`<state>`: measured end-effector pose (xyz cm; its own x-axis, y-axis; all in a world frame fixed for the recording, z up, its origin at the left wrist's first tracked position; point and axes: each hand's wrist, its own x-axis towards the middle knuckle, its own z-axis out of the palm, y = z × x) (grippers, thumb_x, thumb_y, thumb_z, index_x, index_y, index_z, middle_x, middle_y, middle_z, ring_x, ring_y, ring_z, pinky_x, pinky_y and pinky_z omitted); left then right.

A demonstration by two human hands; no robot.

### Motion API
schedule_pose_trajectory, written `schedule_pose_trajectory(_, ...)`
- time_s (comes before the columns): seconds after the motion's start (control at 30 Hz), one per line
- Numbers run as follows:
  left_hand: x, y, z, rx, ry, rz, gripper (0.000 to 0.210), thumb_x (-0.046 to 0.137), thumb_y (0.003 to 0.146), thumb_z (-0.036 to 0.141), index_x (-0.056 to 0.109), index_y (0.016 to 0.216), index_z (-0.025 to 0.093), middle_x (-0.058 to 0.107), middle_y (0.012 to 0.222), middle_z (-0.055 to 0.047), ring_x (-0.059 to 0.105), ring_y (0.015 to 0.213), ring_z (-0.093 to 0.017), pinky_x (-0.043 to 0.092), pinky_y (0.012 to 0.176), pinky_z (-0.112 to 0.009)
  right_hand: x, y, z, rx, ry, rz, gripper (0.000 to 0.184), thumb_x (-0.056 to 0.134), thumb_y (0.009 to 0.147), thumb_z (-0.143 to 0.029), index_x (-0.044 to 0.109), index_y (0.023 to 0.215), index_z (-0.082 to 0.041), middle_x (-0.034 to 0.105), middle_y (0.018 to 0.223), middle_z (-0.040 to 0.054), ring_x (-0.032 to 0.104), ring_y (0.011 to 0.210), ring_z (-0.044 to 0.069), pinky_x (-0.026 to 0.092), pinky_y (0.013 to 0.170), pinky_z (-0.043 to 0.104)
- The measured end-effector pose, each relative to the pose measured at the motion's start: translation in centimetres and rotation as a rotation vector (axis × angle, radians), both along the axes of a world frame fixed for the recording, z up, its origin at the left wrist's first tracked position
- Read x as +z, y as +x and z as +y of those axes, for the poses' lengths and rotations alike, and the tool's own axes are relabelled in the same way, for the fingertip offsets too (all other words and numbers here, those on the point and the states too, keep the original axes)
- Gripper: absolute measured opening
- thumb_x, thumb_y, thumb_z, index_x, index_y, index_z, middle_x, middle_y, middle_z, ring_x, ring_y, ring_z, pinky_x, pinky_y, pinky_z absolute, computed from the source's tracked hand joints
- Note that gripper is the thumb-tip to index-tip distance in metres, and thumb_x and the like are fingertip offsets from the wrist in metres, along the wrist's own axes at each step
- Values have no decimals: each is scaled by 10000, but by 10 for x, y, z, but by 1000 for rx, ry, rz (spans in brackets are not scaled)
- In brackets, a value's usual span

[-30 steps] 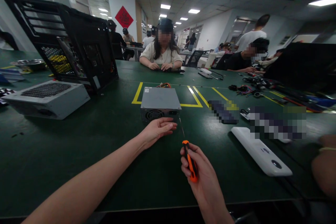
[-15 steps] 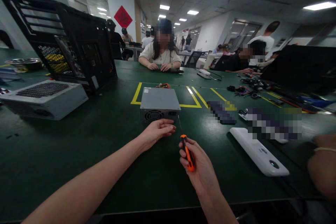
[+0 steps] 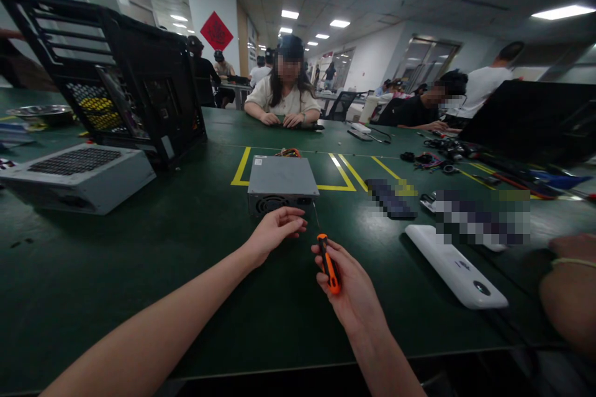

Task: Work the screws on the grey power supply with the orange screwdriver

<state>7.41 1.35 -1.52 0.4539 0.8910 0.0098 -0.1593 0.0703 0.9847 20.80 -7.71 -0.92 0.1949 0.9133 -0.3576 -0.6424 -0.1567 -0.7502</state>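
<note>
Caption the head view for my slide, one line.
Right hand points an orange-and-black screwdriver at the grey power supply on the green table, left hand near its fan grille.

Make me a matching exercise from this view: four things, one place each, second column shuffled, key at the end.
Things
1. screwdriver
2. grey box with round fan grille
3. black computer case
4. white oblong device

Places
A. lying on the table, to the right of both hands
B. at the left, behind a second grey box
C. held in the right hand
D. just beyond the left hand

Pairs: 1-C, 2-D, 3-B, 4-A
</note>
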Motion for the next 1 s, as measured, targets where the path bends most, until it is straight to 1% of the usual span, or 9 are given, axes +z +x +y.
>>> schedule_pose_trajectory(0.1, 3, -4, -2, 212, 396, 203, 193, 529, 787, 262, 565, 953, 171, 598, 890, -59, 557, 835, -167, 430, 771, -310, 1, -1, 1, 4, 6, 53, 206, 639, 683, -210, 588, 871, -142, 637, 786, 57, 533, 589, 78, 331, 359, 117)
schedule_pose_trajectory(0.2, 11, -11, -3, 408, 799, 446, 189, 467, 807, 215, 582, 955, 198, 584, 973, -73, 515, 949, -200, 379, 877, -364, 2, -3, 2, -25, 10, 103, 148, 663, 653, -168, 583, 773, -138, 602, 711, 27, 503, 546, 63, 289, 326, 107)
schedule_pose_trajectory(0.33, 17, -22, 7, 462, 1132, 773, 358, 436, 811, 171, 494, 1163, 204, 454, 1277, -77, 345, 1208, -232, 201, 1023, -430, 5, -4, 2, 1, -52, 168, 67, 622, 693, -161, 586, 735, -125, 576, 693, 25, 507, 532, 57, 340, 352, 111)
schedule_pose_trajectory(0.4, 17, -27, 13, 430, 1177, 886, 412, 412, 828, 171, 427, 1239, 203, 396, 1335, -74, 313, 1239, -225, 169, 1034, -424, 5, -4, 2, 45, -91, 198, 106, 569, 749, -208, 601, 795, -118, 590, 743, 48, 526, 548, 63, 374, 374, 121)
schedule_pose_trajectory(0.5, 17, -31, 18, 393, 1171, 975, 411, 376, 851, 174, 407, 1259, 213, 415, 1324, -78, 343, 1221, -224, 209, 1007, -406, 6, -6, 2, 81, -76, 230, 158, 513, 794, -233, 603, 855, -118, 579, 715, 40, 498, 505, 50, 331, 338, 109)
schedule_pose_trajectory(0.63, 18, -32, 17, 403, 1158, 1002, 399, 372, 853, 162, 426, 1242, 230, 440, 1303, -76, 360, 1204, -236, 234, 975, -407, 4, -12, 2, 18, -24, 210, 90, 573, 757, -225, 577, 747, -136, 553, 653, 12, 442, 455, 38, 248, 291, 99)
schedule_pose_trajectory(0.73, 20, -33, 15, 427, 1147, 1021, 388, 380, 849, 158, 446, 1224, 232, 452, 1290, -80, 375, 1187, -248, 255, 948, -412, 4, -16, 0, 6, -16, 195, 77, 630, 707, -176, 565, 706, -135, 555, 663, 8, 461, 484, 39, 280, 316, 95)
schedule_pose_trajectory(0.87, 21, -36, 11, 440, 1152, 1063, 386, 379, 845, 143, 455, 1213, 232, 465, 1275, -80, 390, 1165, -248, 273, 923, -411, 7, -17, -5, 89, -96, 238, 131, 579, 766, -239, 606, 809, -118, 569, 697, 32, 501, 532, 54, 365, 374, 110)
schedule_pose_trajectory(1.0, 22, -42, 6, 452, 1174, 1084, 378, 391, 837, 135, 468, 1194, 232, 483, 1254, -75, 406, 1147, -240, 286, 907, -400, 6, -19, -10, 116, -116, 282, 165, 551, 787, -256, 606, 847, -112, 555, 677, 34, 480, 501, 55, 321, 341, 112)
